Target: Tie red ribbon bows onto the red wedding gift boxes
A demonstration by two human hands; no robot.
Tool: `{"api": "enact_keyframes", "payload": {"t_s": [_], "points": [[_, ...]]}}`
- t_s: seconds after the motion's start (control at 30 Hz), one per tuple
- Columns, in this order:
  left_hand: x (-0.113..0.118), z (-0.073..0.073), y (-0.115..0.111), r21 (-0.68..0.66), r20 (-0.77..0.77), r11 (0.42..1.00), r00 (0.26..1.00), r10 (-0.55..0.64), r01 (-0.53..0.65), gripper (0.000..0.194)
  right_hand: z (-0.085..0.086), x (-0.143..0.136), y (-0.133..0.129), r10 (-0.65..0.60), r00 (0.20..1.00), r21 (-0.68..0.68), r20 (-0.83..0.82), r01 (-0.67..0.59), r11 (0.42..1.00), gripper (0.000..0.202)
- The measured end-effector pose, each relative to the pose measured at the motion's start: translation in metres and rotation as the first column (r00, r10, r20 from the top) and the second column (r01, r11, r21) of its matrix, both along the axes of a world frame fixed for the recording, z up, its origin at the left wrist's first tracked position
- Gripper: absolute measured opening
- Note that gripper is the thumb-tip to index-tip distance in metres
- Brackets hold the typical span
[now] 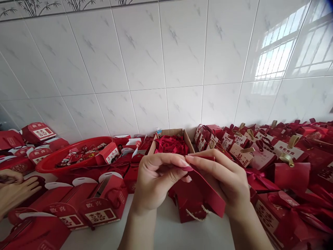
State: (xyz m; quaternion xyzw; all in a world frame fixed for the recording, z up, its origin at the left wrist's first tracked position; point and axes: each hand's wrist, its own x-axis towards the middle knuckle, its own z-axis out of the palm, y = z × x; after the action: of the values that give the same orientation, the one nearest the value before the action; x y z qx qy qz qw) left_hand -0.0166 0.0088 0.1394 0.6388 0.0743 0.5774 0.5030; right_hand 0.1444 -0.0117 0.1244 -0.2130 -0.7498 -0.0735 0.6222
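Observation:
My left hand is closed in a pinch, thumb against index finger, on a thin pinkish-red strip; whether it is ribbon or part of a box cannot be made out. My right hand meets it fingertip to fingertip and is closed on a dark red gift box, its fingers along the upper edge. The box is tilted, with a twisted gold cord handle hanging low on it. Behind the hands, a cardboard box holds a heap of dark red ribbons.
At left stand red boxes with scalloped flaps, and a red basin of small wrapped items. Another person's hand is at the left edge. Packed gift boxes fill the right side. A tiled wall rises behind.

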Motion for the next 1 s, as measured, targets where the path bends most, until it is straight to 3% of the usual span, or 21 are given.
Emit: {"api": "enact_keyframes", "payload": {"t_s": [0.1,0.23,0.3,0.47,0.6,1.0], "points": [[0.0,0.002,-0.001,-0.011,-0.004,1.0,1.0,-0.004,0.003,0.013,0.0,0.001,0.0,0.005,1.0,-0.017,-0.011,-0.005,1.0,0.039],[-0.004,0.008,-0.006,-0.002,-0.136,1.0,0.991,-0.012,0.011,0.008,0.001,0.003,0.0,0.026,1.0,-0.009,0.0,-0.026,1.0,0.034],[-0.005,0.01,-0.01,0.032,-0.217,0.999,0.976,0.028,-0.022,0.005,0.0,0.004,0.0,0.033,0.999,-0.004,-0.015,-0.033,0.999,0.035],[-0.005,0.011,-0.013,0.143,-0.34,0.979,0.922,0.186,-0.145,0.009,-0.005,0.003,0.003,-0.05,0.97,-0.11,-0.238,0.024,0.994,0.055],[-0.005,0.008,-0.011,0.241,-0.356,0.926,0.861,0.363,-0.29,0.011,-0.006,0.004,0.004,-0.054,0.974,-0.135,-0.218,0.024,0.991,0.047],[-0.016,0.012,-0.011,0.346,-0.371,0.865,0.794,0.482,-0.363,0.01,-0.009,0.004,0.005,0.041,0.98,-0.092,-0.196,-0.06,0.994,0.041]]}}
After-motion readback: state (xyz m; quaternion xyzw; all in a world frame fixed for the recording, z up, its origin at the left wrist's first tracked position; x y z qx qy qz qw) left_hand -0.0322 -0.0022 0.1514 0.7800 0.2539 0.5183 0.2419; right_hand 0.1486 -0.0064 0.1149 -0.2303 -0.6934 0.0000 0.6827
